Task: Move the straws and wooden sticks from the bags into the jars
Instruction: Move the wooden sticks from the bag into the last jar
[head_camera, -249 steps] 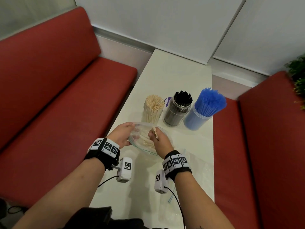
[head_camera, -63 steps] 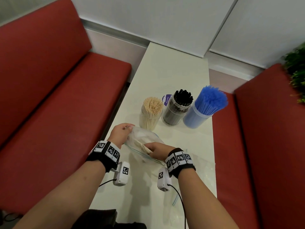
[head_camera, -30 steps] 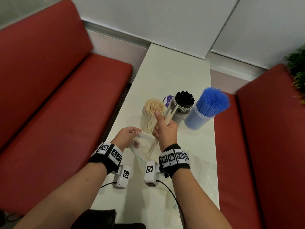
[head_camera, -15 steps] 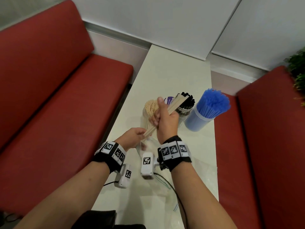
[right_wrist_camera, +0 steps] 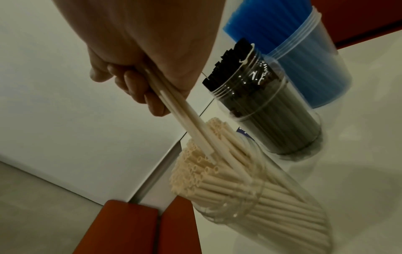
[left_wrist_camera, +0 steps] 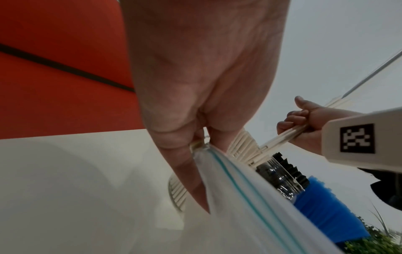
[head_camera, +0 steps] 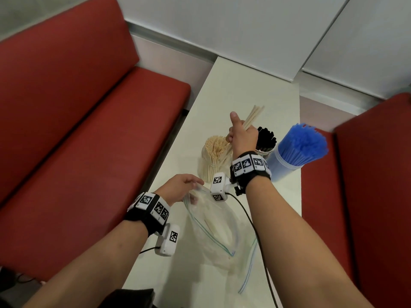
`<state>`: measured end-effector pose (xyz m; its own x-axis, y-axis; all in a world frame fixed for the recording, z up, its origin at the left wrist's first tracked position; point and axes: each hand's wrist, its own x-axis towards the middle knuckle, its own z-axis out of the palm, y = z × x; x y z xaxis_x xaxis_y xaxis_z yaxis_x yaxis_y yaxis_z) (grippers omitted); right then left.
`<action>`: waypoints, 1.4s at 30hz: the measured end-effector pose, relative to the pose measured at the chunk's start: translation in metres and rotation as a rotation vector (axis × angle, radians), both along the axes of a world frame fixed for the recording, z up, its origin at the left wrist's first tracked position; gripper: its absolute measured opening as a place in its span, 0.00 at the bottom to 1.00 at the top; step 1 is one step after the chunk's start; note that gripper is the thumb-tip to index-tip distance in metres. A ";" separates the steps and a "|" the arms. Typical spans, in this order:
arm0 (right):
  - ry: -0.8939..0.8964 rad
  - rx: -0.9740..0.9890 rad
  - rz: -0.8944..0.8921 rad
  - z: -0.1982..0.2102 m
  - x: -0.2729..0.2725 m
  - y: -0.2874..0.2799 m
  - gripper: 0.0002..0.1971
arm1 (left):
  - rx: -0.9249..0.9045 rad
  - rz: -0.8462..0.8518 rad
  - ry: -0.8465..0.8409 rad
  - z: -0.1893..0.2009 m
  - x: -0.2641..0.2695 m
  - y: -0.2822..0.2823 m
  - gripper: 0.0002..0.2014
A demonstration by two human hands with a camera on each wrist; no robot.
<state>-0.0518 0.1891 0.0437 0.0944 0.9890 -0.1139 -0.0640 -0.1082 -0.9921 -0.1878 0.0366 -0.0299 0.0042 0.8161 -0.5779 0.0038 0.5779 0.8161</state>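
Observation:
My right hand (head_camera: 241, 135) (right_wrist_camera: 139, 82) grips a few cream straws (head_camera: 252, 117) (right_wrist_camera: 185, 118) in its fist. Their lower ends touch the tops of the cream straws packed in the clear jar (head_camera: 214, 160) (right_wrist_camera: 245, 192). My left hand (head_camera: 182, 188) (left_wrist_camera: 195, 134) pinches the zip edge of a clear plastic bag (head_camera: 219, 223) (left_wrist_camera: 250, 206) lying on the white table (head_camera: 251, 85). A jar of black straws (head_camera: 265, 140) (right_wrist_camera: 267, 113) and a tub of blue straws (head_camera: 295, 154) (right_wrist_camera: 304, 56) stand to the right of the cream jar.
Red bench seats (head_camera: 89, 141) flank the narrow table on the left and right (head_camera: 367, 185). A second clear bag (head_camera: 246, 274) with a blue zip lies near the table's front. A white wall (head_camera: 244, 30) closes off the far end. A green plant (left_wrist_camera: 374, 240) shows in the left wrist view.
My right hand has lifted the cream straws out of the bag and carried them up over the cream jar, tilting their lower ends onto its top. The left hand still holds the bag's edge.

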 end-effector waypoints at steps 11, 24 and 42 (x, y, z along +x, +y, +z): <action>-0.122 0.063 0.098 -0.021 -0.005 0.010 0.24 | -0.016 0.046 -0.022 -0.005 -0.008 0.011 0.13; -0.463 0.446 0.236 -0.029 -0.009 0.001 0.11 | -0.023 0.046 -0.028 -0.007 -0.007 0.009 0.12; -1.335 0.118 0.658 -0.059 -0.008 -0.013 0.42 | 0.015 0.005 -0.033 -0.015 -0.011 0.007 0.07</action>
